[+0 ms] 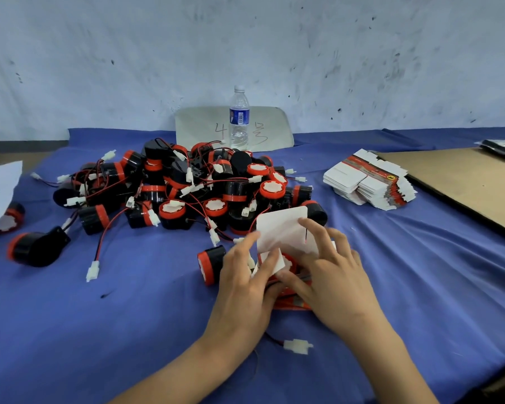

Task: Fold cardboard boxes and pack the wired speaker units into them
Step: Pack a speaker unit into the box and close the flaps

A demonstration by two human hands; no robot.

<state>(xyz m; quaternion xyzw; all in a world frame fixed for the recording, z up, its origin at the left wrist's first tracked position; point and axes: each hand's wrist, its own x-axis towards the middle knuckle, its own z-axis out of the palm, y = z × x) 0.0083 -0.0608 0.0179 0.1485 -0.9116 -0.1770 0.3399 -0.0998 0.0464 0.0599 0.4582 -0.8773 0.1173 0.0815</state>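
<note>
while a pile of speaker units [187, 188] lies unpacked beyond the left hand [245, 275], that hand presses a flap of the box [280, 228] with straight fingers and the right hand [330, 275] rests spread on it, one unit [288, 261] showing inside. i judge the job early, with flat boxes [368, 182] stacked beyond the right hand. only a handwritten "4" on the board [204, 126] past the pile reads.
</note>
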